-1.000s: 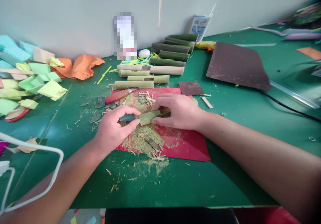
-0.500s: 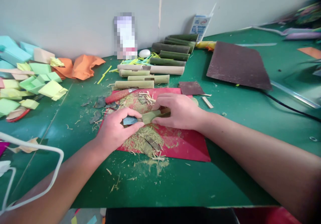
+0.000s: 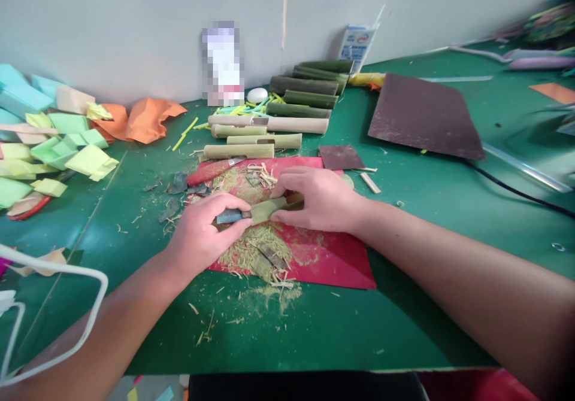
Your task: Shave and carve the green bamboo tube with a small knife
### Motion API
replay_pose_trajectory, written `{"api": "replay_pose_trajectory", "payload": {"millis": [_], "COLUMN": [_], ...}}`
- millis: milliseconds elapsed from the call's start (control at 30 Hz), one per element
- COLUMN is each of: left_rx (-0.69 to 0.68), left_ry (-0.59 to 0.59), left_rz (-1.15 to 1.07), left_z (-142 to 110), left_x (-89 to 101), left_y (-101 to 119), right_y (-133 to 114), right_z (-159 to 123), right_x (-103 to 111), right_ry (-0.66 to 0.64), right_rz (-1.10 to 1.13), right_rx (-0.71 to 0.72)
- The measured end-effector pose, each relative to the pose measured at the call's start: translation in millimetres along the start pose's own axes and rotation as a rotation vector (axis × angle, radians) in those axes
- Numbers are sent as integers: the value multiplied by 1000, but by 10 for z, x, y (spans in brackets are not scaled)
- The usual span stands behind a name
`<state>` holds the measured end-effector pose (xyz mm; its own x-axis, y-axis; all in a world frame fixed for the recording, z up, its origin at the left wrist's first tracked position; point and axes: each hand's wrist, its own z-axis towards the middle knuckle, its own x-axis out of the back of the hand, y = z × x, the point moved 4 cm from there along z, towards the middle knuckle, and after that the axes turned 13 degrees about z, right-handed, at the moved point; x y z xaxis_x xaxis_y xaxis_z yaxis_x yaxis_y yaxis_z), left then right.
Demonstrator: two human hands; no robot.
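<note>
A short piece of pale green bamboo tube [image 3: 266, 209], with a cut-out opening in its side, lies slightly tilted between my hands above the red mat. My right hand [image 3: 321, 200] is closed round its right part, thumb below and fingers above. At its left end my left hand [image 3: 206, 224] pinches a rolled blue strip [image 3: 229, 216] with a brownish tip, which looks like sandpaper. That tip meets the mouth of the tube; how far it goes inside is hidden. Bamboo dust and shavings [image 3: 251, 251] cover much of the red mat [image 3: 335, 257] beneath.
Several cut bamboo tubes [image 3: 238, 151] lie in a row behind the mat. A red-handled tool [image 3: 209, 173] rests at the mat's back edge. Dark brown sheets [image 3: 424, 117] lie to the right, folded papers [image 3: 58, 143] to the left. A white cable [image 3: 101, 293] loops over my left forearm.
My left fingers have shifted slightly left from the bamboo's end, and the rolled strip's brown tip now shows more. My right hand keeps its hold.
</note>
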<state>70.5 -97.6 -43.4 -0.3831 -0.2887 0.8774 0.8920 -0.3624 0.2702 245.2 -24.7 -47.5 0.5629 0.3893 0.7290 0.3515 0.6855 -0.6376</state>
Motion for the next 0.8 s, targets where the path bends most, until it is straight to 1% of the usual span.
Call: {"api": "replay_pose_trajectory", "payload": {"millis": [133,367,533,800], "left_rx": [39,8,40,30], "left_ry": [-1,-18,-32,-37], "left_rz": [64,-75,-85,-86], "left_z": [-7,6,14,28], "left_x": [7,-4,-24,-16], "left_y": [8,9,5,20], "right_y": [-3,-3,8,-8], "right_z": [1,0,4,2], "right_x": [0,-2,-5,-2], "right_ry": [0,-1,4,1], "right_rz": [-3,-8,-13,-20], "right_rx": [-2,4,10,11]}}
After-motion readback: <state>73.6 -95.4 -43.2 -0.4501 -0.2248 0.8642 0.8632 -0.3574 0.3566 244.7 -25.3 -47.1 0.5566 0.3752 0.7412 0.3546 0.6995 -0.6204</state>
